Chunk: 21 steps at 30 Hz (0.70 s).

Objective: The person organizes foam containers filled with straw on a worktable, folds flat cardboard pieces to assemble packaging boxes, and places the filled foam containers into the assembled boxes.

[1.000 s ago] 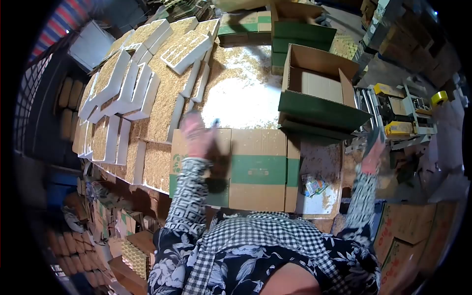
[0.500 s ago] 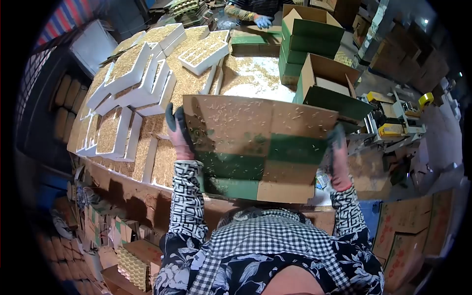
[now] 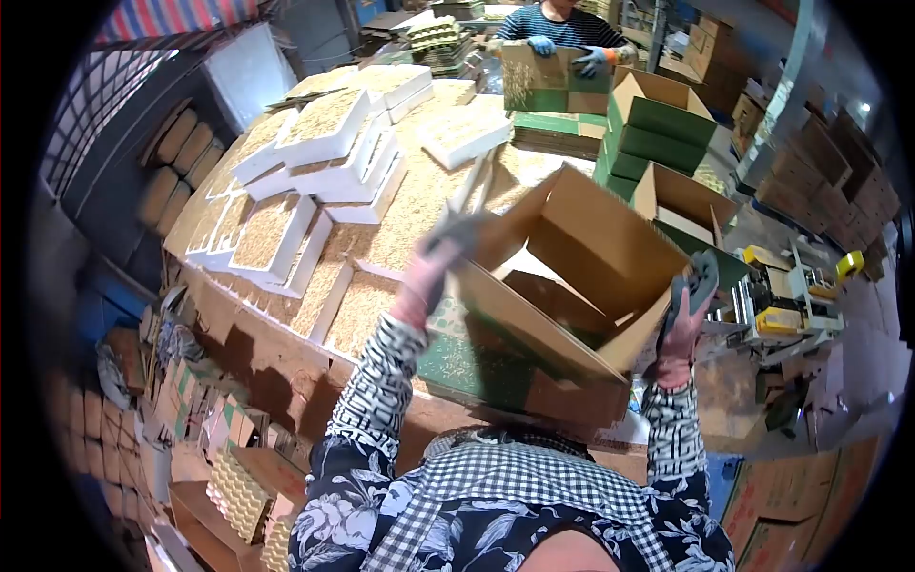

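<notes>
In front of me, a brown and green cardboard box (image 3: 620, 238) stands opened out and tilted, its flaps up and daylight showing through its open bottom. My left hand (image 3: 440, 269), in a grey and pink glove and smeared by motion, grips the box's left edge. On the opposite side, my right hand (image 3: 688, 315), gloved alike, is closed on the right edge with its fingers pointing up. Beneath the box, a flat green and brown cardboard piece (image 3: 467, 367) sprinkled with husks lies at the table's near edge.
White foam trays (image 3: 329, 153) filled with husks are piled on the husk-covered table (image 3: 367, 305) at left. Green cartons (image 3: 662, 119) stand at back right, near a tape machine (image 3: 782, 296). Across the table, a co-worker's blue-gloved hands (image 3: 596, 62) hold a carton piece.
The flat carton between my hands has been opened out into a box and turned. My view has tilted up, and the co-worker has lifted a carton piece.
</notes>
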Motion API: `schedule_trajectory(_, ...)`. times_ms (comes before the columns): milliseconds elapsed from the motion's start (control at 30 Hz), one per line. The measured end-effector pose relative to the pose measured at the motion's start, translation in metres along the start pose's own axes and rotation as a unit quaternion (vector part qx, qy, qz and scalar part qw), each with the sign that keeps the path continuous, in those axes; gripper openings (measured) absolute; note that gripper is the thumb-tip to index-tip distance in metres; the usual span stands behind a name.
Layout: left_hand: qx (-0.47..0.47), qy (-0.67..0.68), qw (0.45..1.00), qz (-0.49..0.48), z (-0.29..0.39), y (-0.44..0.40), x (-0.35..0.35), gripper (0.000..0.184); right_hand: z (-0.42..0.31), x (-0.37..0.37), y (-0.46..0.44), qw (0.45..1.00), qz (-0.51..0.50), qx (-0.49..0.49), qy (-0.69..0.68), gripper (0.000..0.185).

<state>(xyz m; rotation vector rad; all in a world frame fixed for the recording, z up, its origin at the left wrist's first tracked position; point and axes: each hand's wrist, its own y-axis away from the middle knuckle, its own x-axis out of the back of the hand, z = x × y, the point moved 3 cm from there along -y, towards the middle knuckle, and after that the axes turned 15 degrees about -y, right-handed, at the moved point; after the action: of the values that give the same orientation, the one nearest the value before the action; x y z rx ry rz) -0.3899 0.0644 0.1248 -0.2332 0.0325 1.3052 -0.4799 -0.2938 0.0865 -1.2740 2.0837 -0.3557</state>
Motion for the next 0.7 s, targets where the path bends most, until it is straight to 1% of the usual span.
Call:
schedule_trajectory(33, 0.075, -0.147, 0.978, -0.126, 0.012, 0.022, -0.034, 0.042, -0.011, -0.028, -0.009, 0.989, -0.046, 0.059, 0.128, 0.066)
schedule_trajectory(67, -0.1, -0.296, 0.906, -0.286, 0.016, 0.039, -0.058, 0.049, -0.022, -0.055, -0.015, 0.956, -0.093, 0.119, 0.252, 0.074)
schedule_trajectory(100, -0.121, -0.477, 0.778, -0.391, 0.038, 0.058, -0.081, 0.055, -0.015, -0.062, -0.011, 0.81, -0.228, 0.197, 0.504, 0.093)
schedule_trajectory(133, -0.185, -0.503, 0.712, -0.454, 0.016, 0.071, -0.083, 0.063, -0.006, -0.065, -0.003, 0.756, -0.251, 0.139, 0.588, 0.1)
schedule_trajectory(200, -0.124, -0.5, 0.736, -0.439, 0.015, 0.077, -0.078, 0.074, -0.009, -0.06, -0.017, 0.746, -0.238, 0.092, 0.615, 0.097)
schedule_trajectory(233, -0.084, -0.417, 0.826, -0.369, 0.02, 0.07, -0.079, 0.079, -0.003, -0.05, -0.026, 0.782, -0.233, 0.134, 0.563, 0.095)
schedule_trajectory(267, -0.045, -0.327, 0.899, -0.287, 0.025, 0.058, -0.078, 0.085, -0.01, -0.055, -0.031, 0.837, -0.222, 0.128, 0.484, 0.088)
schedule_trajectory(300, -0.086, -0.484, 0.859, -0.144, 0.011, 0.045, -0.069, 0.088, -0.021, -0.056, -0.031, 0.85, -0.271, 0.075, 0.446, 0.085)
schedule_trajectory(333, -0.119, -0.622, 0.774, 0.005, -0.012, 0.033, -0.051, 0.091, -0.032, -0.056, -0.026, 0.856, -0.32, 0.023, 0.405, 0.082)
schedule_trajectory(367, -0.046, -0.546, 0.837, -0.01, -0.044, 0.021, -0.029, 0.093, -0.039, -0.052, -0.006, 0.842, -0.406, 0.033, 0.354, 0.079)
schedule_trajectory(400, 0.022, -0.459, 0.888, -0.023, -0.065, 0.013, -0.011, 0.094, -0.048, -0.043, 0.017, 0.818, -0.488, 0.045, 0.301, 0.076)
schedule_trajectory(433, 0.027, -0.362, 0.931, -0.047, -0.063, 0.014, -0.002, 0.097, -0.058, -0.043, 0.044, 0.778, -0.533, 0.016, 0.331, 0.075)
schedule_trajectory(467, 0.092, -0.355, 0.927, -0.082, -0.07, 0.019, 0.009, 0.089, -0.064, -0.042, 0.068, 0.733, -0.576, -0.016, 0.362, 0.074)
schedule_trajectory(533, -0.012, -0.408, 0.904, -0.131, -0.107, 0.043, 0.04, 0.069, -0.058, -0.02, 0.067, 0.711, -0.584, 0.0, 0.391, 0.074)
schedule_trajectory(567, -0.065, -0.435, 0.884, -0.158, -0.127, 0.059, 0.055, 0.06, -0.055, -0.021, 0.052, 0.713, -0.576, 0.02, 0.4, 0.077)
schedule_trajectory(600, -0.122, -0.466, 0.856, -0.189, -0.122, 0.067, 0.056, 0.053, -0.046, -0.018, 0.04, 0.74, -0.538, 0.068, 0.398, 0.08)
schedule_trajectory(633, 0.007, -0.297, 0.937, -0.185, -0.127, 0.072, 0.053, 0.057, -0.039, -0.021, 0.02, 0.808, -0.478, 0.065, 0.339, 0.079)
schedule_trajectory(667, 0.127, -0.109, 0.977, -0.133, -0.12, 0.077, 0.045, 0.062, -0.038, -0.024, 0.007, 0.88, -0.387, 0.033, 0.273, 0.067)
schedule_trajectory(700, 0.049, -0.113, 0.979, -0.161, -0.08, 0.072, 0.034, 0.066, -0.031, -0.032, -0.008, 0.935, -0.31, -0.125, 0.12, 0.059)
